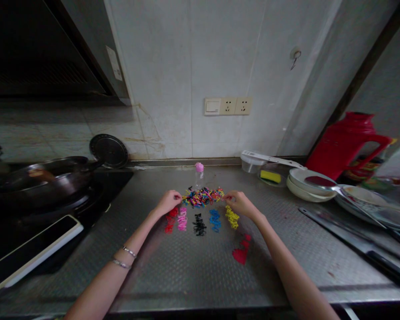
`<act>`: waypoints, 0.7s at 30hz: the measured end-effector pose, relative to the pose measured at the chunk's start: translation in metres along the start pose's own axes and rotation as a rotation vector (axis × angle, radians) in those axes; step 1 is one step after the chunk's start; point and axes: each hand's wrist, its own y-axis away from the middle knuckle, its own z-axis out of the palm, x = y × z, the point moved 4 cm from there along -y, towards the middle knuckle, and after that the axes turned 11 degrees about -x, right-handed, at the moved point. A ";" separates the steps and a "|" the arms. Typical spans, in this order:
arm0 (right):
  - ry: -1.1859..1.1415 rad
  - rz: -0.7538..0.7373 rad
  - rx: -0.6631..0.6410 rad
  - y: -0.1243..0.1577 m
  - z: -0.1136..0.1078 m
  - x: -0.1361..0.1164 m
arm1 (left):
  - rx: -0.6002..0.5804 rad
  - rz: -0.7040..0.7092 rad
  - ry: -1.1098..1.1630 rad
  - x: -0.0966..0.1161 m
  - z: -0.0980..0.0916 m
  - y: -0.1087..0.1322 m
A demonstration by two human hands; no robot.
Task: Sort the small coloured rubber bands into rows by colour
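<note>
A loose pile of small elastic bands in mixed colours lies mid-counter. At its left edge my left hand is closed in a pinch; whatever is between the fingertips is too small to make out. My right hand pinches likewise at the pile's right edge, its fingertips' content also unclear. Nearer to me the bands lie in single-colour groups: red bands below my left hand, pink bands, black bands, blue bands, and yellow bands beside my right hand.
Behind the pile stands a clear bottle with a pink cap. Left are a stove with a wok and a white-edged device. Right are a yellow sponge, stacked bowls, a knife and a red thermos.
</note>
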 end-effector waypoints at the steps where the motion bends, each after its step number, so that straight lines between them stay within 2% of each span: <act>1: 0.005 0.002 0.005 0.000 -0.001 0.000 | 0.019 0.001 0.008 -0.003 -0.001 0.001; 5: 0.027 0.030 0.016 0.002 -0.003 0.002 | 0.091 -0.019 0.042 -0.010 -0.004 0.004; 8: 0.041 0.046 0.011 0.002 -0.006 0.003 | 0.083 0.009 0.100 0.000 -0.002 0.002; 12: 0.073 0.068 0.016 0.005 -0.011 0.006 | -0.003 0.108 0.113 0.034 0.013 -0.010; 16: 0.111 0.134 0.038 0.007 -0.014 0.014 | -0.110 0.223 0.052 0.078 0.043 -0.023; 18: 0.127 0.180 0.040 0.007 -0.013 0.019 | -0.120 0.275 0.002 0.099 0.058 -0.028; 21: 0.145 0.219 0.040 0.007 -0.011 0.026 | -0.133 0.272 -0.066 0.121 0.076 -0.036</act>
